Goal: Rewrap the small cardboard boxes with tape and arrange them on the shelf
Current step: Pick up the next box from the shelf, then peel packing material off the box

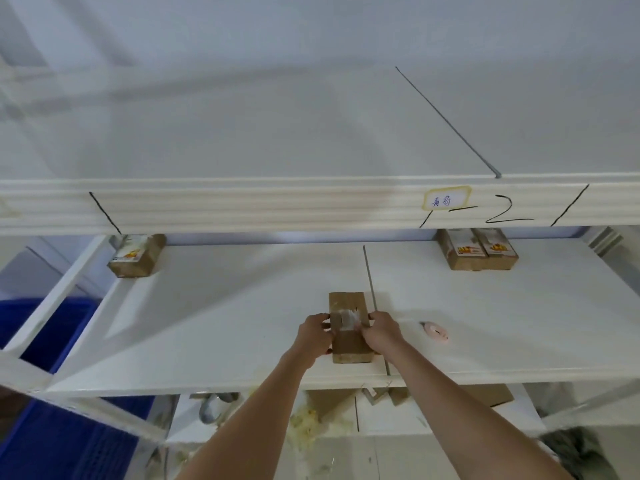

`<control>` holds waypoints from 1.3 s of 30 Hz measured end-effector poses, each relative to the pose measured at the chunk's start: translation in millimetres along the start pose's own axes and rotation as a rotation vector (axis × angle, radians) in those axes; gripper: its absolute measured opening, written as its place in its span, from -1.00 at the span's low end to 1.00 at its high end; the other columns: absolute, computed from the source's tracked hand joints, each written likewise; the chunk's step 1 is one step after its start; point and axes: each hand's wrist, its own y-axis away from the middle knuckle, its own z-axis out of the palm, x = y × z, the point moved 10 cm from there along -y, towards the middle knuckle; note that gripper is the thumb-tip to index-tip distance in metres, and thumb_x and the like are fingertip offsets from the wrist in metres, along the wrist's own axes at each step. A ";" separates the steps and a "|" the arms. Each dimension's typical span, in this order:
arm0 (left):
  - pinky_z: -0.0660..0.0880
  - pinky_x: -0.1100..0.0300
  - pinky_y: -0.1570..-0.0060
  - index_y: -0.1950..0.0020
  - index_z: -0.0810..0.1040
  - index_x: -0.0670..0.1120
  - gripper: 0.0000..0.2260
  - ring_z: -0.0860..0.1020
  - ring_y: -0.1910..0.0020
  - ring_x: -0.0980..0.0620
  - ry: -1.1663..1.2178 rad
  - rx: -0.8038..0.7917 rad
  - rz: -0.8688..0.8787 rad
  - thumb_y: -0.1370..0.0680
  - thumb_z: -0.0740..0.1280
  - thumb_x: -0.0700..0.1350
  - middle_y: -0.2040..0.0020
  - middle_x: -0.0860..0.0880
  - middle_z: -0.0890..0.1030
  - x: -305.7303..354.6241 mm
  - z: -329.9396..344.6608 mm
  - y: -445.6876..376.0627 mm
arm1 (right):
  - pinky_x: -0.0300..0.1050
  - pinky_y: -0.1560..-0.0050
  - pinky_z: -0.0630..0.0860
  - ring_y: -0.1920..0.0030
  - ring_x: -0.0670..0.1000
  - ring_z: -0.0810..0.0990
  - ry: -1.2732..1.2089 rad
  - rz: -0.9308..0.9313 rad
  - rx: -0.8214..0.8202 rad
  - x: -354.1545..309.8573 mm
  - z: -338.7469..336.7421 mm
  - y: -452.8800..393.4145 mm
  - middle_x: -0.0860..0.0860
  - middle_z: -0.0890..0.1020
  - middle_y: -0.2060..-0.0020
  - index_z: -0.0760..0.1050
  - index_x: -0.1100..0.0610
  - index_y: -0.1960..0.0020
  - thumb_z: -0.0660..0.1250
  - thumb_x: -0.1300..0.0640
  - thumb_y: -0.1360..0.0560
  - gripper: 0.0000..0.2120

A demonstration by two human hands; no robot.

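A small brown cardboard box (349, 348) lies lengthwise near the front edge of the white shelf (214, 306). A strip of clear tape (346, 320) crosses its top. My left hand (313, 336) grips the box's left side. My right hand (382, 332) presses on its right side at the tape. One taped box (136, 256) sits at the shelf's back left. Two more boxes (478, 249) stand side by side at the back right.
A small pink cutter (435, 330) lies on the shelf right of my hands. The upper shelf beam (242, 206) with a yellow-edged label (446, 200) overhangs the back. Blue crates (52, 341) stand at the left. Cardboard pieces (485, 394) and scraps lie on the level below.
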 end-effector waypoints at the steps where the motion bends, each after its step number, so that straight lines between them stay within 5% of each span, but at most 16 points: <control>1: 0.67 0.01 0.01 -0.44 0.47 -0.15 -0.60 0.63 -0.14 -0.16 -0.025 0.014 0.007 -0.61 0.28 -0.37 -0.24 -0.13 0.61 0.2 -0.9 -0.3 | -0.09 -0.12 0.52 -0.25 0.14 0.56 0.018 0.003 0.000 1.3 0.3 -1.1 0.13 0.57 -0.29 0.45 0.19 -0.38 0.33 0.02 -0.61 -0.60; 6: 0.66 -0.05 0.00 -0.38 0.51 -0.16 -0.67 0.67 0.09 -0.12 -0.181 0.104 0.017 -0.60 0.31 -0.27 -0.08 -0.17 0.69 2.9 -8.0 2.0 | -0.06 -0.04 0.57 -0.08 0.09 0.59 0.100 -0.010 0.022 5.1 0.3 -6.2 0.12 0.62 -0.17 0.49 0.19 -0.28 0.35 -0.03 -0.59 -0.63; 10: 0.68 -0.03 0.06 -0.27 0.57 -0.14 -0.76 0.70 0.08 -0.17 -0.179 0.158 -0.015 -0.60 0.36 -0.23 0.00 -0.17 0.68 5.5 -18.4 5.1 | -0.13 0.14 0.46 0.06 0.03 0.53 0.139 -0.068 0.118 -0.8 -17.7 -4.1 0.10 0.62 -0.11 0.47 0.18 -0.24 0.26 -0.13 -0.63 -0.60; 13: 0.68 -0.06 0.05 -0.20 0.60 -0.15 -0.81 0.69 0.09 -0.20 -0.126 0.178 -0.010 -0.60 0.34 -0.23 0.02 -0.19 0.68 7.6 -31.0 3.1 | -0.06 0.05 0.49 -0.16 0.13 0.57 0.317 -0.105 0.258 1.3 -53.2 -4.4 0.15 0.59 -0.18 0.40 0.20 -0.30 0.20 -0.04 -0.67 -0.65; 17: 0.66 0.08 0.16 -0.08 0.65 -0.10 -0.86 0.70 0.10 -0.14 -0.160 0.274 -0.023 -0.56 0.34 -0.21 0.08 -0.13 0.69 6.4 -53.1 7.9 | 0.13 -0.34 0.38 -0.39 0.22 0.33 0.604 -0.010 0.222 39.9 -78.0 -19.5 0.22 0.35 -0.37 0.28 0.20 -0.43 0.23 -0.02 -0.64 -0.54; 22: 0.59 0.09 0.17 0.10 0.64 -0.11 -0.84 0.67 0.09 -0.18 -0.232 0.436 -0.090 -0.51 0.25 -0.21 0.11 -0.14 0.68 -4.9 -86.6 27.6 | 0.05 -0.31 0.45 -0.35 0.17 0.40 0.658 0.094 0.150 82.1 -83.1 -27.6 0.18 0.39 -0.33 0.33 0.24 -0.44 0.28 0.18 -0.59 -0.56; 29: 0.51 0.07 0.19 -0.15 0.52 -0.28 -0.74 0.59 0.08 -0.22 -0.202 0.722 -0.311 -0.53 0.25 -0.18 -0.05 -0.26 0.64 -64.1 -157.4 68.7 | -0.02 -0.18 0.53 -0.24 0.17 0.51 0.523 0.085 0.202 82.5 -85.3 -27.1 0.20 0.48 -0.25 0.47 0.25 -0.30 0.32 0.30 -0.56 -0.69; 31: 0.47 0.13 0.35 -0.22 0.46 -0.29 -0.72 0.57 0.21 -0.17 -0.188 0.726 -0.378 -0.56 0.25 -0.18 -0.08 -0.27 0.62 -81.2 -165.8 79.9 | 0.01 -0.15 0.54 -0.21 0.21 0.53 0.399 0.105 0.213 79.1 -84.2 -28.9 0.25 0.50 -0.23 0.49 0.29 -0.26 0.32 0.34 -0.55 -0.72; 34: 0.39 0.22 0.57 -0.21 0.47 -0.30 -0.74 0.61 0.31 -0.15 -0.134 0.635 -0.486 -0.57 0.26 -0.20 -0.09 -0.32 0.61 -103.6 -169.2 86.8 | 0.07 -0.07 0.57 -0.16 0.27 0.59 0.112 0.126 0.355 67.6 -89.8 -24.7 0.29 0.58 -0.16 0.48 0.33 -0.22 0.34 0.30 -0.57 -0.75; 39: 0.41 0.11 0.28 0.03 0.44 -0.20 -0.88 0.45 0.39 -0.07 0.052 0.269 -0.613 -0.57 0.34 -0.18 0.28 -0.16 0.44 -140.8 -147.5 81.8 | -0.03 0.08 0.53 -0.02 0.22 0.64 -0.305 -0.138 0.549 4.6 -88.8 7.2 0.21 0.63 0.02 0.40 0.31 -0.17 0.29 0.17 -0.63 -0.78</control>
